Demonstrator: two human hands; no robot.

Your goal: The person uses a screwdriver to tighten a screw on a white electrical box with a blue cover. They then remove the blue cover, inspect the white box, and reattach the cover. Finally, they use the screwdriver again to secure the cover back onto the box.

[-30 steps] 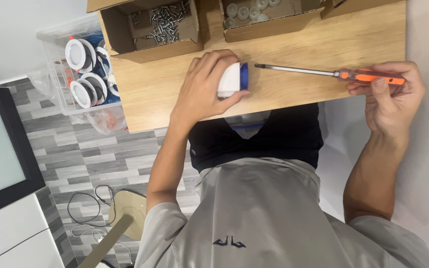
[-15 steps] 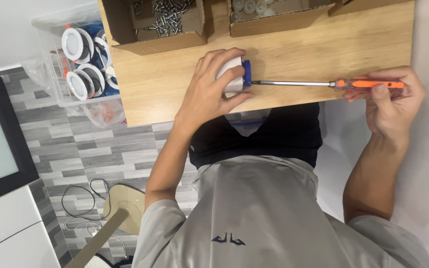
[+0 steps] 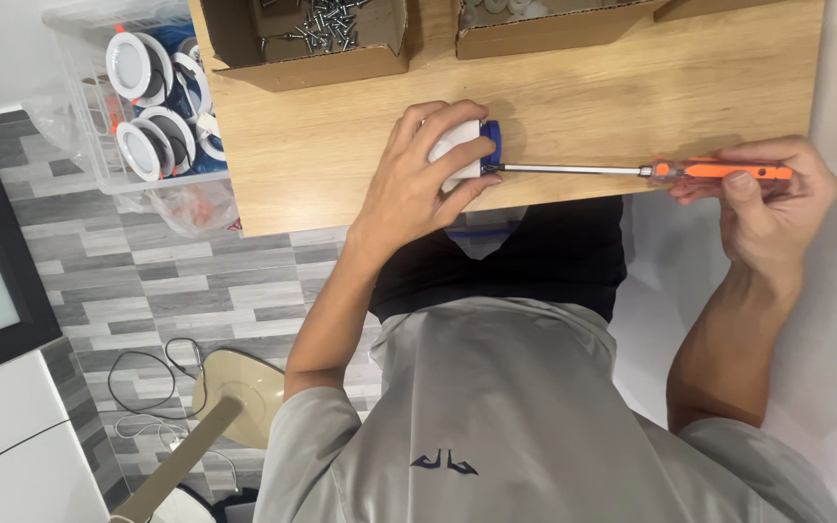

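My left hand wraps around a small white lamp fitting with a blue back, pressing it on its side against the wooden tabletop. My right hand grips the orange handle of a long screwdriver. Its thin metal shaft runs level to the left and its tip meets the blue back of the fitting.
A cardboard box of loose screws stands at the table's far side, with a second box to its right. A clear plastic bin holding several round white lamp fittings sits left of the table. On the tiled floor lie cables and a fan base.
The view has shifted slightly. The screwdriver tip, which lay near the fitting's top, now sits against its blue back. Both hands keep their grip.
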